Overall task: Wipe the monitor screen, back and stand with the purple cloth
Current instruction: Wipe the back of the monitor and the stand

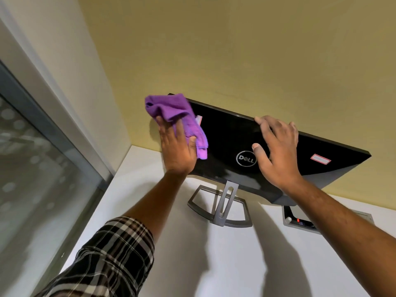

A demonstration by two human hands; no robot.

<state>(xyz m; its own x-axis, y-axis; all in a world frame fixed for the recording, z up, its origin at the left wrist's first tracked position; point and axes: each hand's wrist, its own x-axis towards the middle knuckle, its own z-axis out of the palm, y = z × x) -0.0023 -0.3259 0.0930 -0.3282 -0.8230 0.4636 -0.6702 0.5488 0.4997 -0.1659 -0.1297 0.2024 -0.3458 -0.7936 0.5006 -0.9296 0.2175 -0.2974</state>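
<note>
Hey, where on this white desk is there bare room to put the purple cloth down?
Bare white desk shows nearest the person, in front of the stand, and on the strip between the stand and the window frame. It is crowded under the monitor, where the stand and a grey socket panel sit.

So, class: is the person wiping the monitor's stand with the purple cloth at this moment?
No: the left hand presses the purple cloth against the monitor back's upper corner, well above the stand.
</note>
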